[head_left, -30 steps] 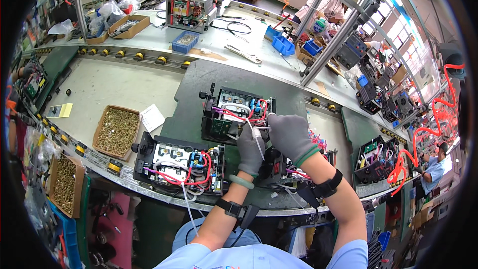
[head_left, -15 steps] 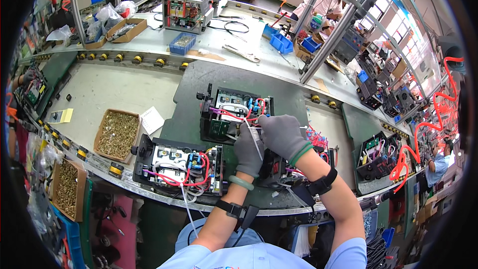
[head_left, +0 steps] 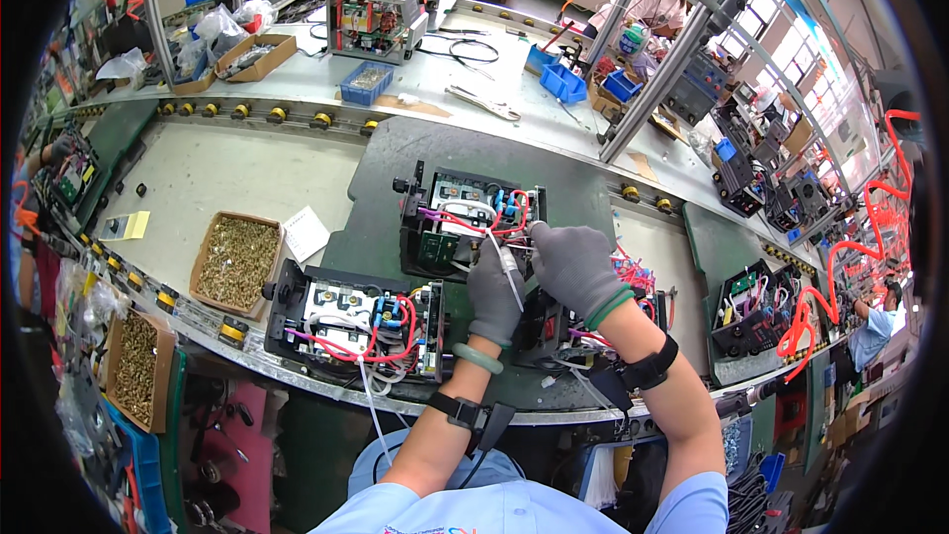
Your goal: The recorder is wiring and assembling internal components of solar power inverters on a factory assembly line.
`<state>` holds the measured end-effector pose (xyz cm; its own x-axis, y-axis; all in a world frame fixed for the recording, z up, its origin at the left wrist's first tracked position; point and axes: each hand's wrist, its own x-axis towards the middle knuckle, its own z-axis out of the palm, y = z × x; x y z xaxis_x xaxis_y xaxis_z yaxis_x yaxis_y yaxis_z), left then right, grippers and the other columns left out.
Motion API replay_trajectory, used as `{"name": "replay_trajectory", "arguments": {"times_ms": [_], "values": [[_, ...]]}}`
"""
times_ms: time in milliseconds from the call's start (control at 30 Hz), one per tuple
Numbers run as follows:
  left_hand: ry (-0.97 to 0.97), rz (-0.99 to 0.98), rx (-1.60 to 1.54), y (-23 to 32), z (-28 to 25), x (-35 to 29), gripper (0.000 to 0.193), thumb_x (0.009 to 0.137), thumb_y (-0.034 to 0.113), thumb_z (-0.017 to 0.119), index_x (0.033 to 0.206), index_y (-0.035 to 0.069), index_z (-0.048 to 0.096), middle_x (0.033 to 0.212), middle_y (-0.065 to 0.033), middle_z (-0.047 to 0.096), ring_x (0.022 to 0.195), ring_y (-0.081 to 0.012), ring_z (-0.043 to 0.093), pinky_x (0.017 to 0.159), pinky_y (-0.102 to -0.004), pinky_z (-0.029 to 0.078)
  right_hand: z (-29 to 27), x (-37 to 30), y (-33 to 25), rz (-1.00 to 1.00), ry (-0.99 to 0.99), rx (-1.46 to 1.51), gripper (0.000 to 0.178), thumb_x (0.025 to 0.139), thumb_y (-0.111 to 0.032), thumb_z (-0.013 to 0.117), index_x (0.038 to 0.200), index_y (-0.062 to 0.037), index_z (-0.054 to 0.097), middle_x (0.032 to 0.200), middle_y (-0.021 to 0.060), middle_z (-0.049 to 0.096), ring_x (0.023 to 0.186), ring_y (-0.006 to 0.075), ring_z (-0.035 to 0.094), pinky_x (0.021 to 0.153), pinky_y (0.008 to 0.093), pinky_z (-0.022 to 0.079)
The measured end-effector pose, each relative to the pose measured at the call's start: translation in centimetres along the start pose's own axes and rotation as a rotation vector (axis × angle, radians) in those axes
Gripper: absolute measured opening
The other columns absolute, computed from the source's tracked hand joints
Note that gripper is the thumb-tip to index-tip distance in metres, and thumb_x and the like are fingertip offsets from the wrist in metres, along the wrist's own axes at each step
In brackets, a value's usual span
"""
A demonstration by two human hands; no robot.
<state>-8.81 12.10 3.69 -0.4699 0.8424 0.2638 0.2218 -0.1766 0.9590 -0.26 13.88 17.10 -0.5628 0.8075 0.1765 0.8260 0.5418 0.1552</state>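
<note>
Both my hands wear grey gloves. At the front right of the far open chassis, which holds a green board and red, purple and white wires, my left hand is closed among the wires. A white cable tie hangs across it. My right hand is closed at the chassis's right corner, fingertips pinched by the red wires; what either hand grips is hidden. Nearer left stands a similar chassis, its red wires bundled by a cable tie with a long tail. Another chassis is partly hidden under my right arm.
A dark green board lies beneath the chassis. To the left are a cardboard box of small brass-coloured parts and a white paper. Another chassis stands to the right, near a coiled red hose. Pliers lie on the far bench.
My right hand has shifted slightly right and its fingertips have moved away from my left hand. The white strip beyond my right hand no longer shows. My left hand stays in place.
</note>
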Motion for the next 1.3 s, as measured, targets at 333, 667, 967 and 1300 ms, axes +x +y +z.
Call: {"name": "replay_trajectory", "arguments": {"times_ms": [333, 667, 967, 1300], "values": [[0.101, 0.171, 0.162, -1.2, 0.2, -0.5, 0.018, 0.098, 0.014, 0.049, 0.11, 0.004, 0.059, 0.07, -0.0164, 0.063, 0.061, -0.0341, 0.064, 0.056, -0.0428, 0.049, 0.8, 0.1, 0.1, 0.007, -0.029, 0.036, 0.011, 0.084, -0.018, 0.06, 0.091, -0.0087, 0.061, 0.068, 0.0158, 0.066, 0.065, 0.037, 0.068, 0.06, 0.0488, 0.053], [-0.018, -0.143, -0.459, 0.3, 0.8, 0.2, 0.009, 0.099, 0.01, 0.049, 0.1, 0.003, 0.055, 0.068, -0.0049, 0.061, 0.056, -0.0151, 0.06, 0.05, -0.0316, 0.048, -0.2, -0.6, 0.9, 0.107, -0.004, 0.097, 0.015, 0.084, -0.018, 0.06, 0.095, -0.008, 0.063, 0.07, 0.0168, 0.067, 0.07, 0.0381, 0.068, 0.063, 0.0511, 0.052], [0.062, -0.263, -0.566, 0.2, 0.3, -0.2, 0.012, 0.101, 0.009, 0.049, 0.094, 0.004, 0.057, 0.073, -0.0005, 0.06, 0.056, -0.0094, 0.055, 0.05, -0.0257, 0.046, 0.5, 0.5, 0.7, 0.044, -0.02, 0.055, 0.009, 0.084, -0.017, 0.06, 0.088, -0.0094, 0.062, 0.068, 0.0157, 0.065, 0.068, 0.0381, 0.068, 0.061, 0.0506, 0.052], [0.183, 0.264, 0.032, 1.5, -1.2, -3.9, 0.01, 0.085, 0.01, 0.066, 0.093, 0.004, 0.066, 0.11, -0.0149, 0.064, 0.098, -0.0352, 0.066, 0.083, -0.0408, 0.054, 0.1, 0.9, 1.0, -0.115, 0.099, 0.001, 0.011, 0.084, -0.013, 0.06, 0.089, -0.0126, 0.07, 0.085, 0.0122, 0.064, 0.079, 0.0321, 0.066, 0.067, 0.0445, 0.052]]}}
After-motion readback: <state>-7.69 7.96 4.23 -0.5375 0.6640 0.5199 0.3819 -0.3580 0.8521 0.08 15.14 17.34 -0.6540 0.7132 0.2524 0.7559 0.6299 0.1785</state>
